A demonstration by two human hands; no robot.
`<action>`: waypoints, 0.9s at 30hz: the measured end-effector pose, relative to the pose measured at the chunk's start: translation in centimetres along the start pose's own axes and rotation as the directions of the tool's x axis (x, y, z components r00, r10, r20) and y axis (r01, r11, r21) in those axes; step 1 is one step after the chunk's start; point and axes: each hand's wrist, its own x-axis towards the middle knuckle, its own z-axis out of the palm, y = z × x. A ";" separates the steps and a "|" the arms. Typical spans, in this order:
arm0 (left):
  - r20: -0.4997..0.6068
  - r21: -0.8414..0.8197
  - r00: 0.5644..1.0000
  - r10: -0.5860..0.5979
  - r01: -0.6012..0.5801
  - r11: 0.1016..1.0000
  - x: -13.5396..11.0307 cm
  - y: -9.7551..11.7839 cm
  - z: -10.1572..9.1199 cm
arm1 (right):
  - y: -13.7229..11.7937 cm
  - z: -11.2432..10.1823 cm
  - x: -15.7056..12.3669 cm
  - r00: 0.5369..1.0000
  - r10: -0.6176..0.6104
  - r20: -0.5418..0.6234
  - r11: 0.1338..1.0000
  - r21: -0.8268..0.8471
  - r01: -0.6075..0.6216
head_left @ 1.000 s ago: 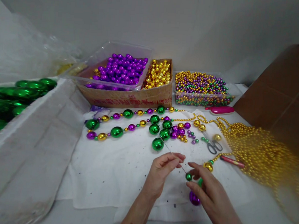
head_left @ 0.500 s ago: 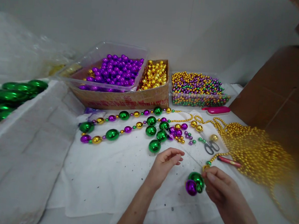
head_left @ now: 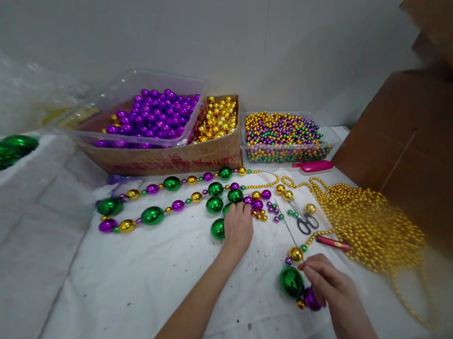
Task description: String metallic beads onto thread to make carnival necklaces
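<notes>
My left hand reaches into the loose beads on the white cloth, its fingers bent together and pointing down. Under its fingertips a large green bead is partly covered; what the fingers pinch is hidden. Beside it are large green beads and purple beads. My right hand is closed in a pinch on a long thin needle that slants up and left. Close to those fingers hang a gold bead, a big green bead and a purple bead, joined to a gold bead chain.
A finished-looking bead strand lies left. Behind stand a cardboard box of purple and gold beads and a clear tub of small beads. Scissors, a red lighter-like stick and piled gold chain lie right.
My left hand has moved up and left from beside the needle to the loose beads. My right hand has shifted slightly, and the hanging beads have turned. The camera view has shifted right.
</notes>
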 end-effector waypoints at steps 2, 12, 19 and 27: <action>0.055 0.108 0.998 0.025 -0.031 0.994 0.0 -0.3 0.4 | 0.2 -0.1 0.3 0.999 0.043 -0.027 0.997 0.065 -0.041; 0.117 0.293 0.980 0.159 -0.186 0.938 3.0 1.2 1.2 | 1.3 -0.3 0.4 0.978 0.201 -0.049 0.949 0.257 -0.182; 0.206 0.242 0.977 0.062 -0.112 0.964 8.1 1.4 3.3 | 0.7 0.1 0.2 0.978 0.207 -0.034 0.916 0.358 -0.181; 0.275 -0.278 0.961 0.002 0.077 0.957 5.5 2.6 -1.2 | 0.0 -0.7 0.2 0.977 0.207 -0.039 0.876 0.451 -0.168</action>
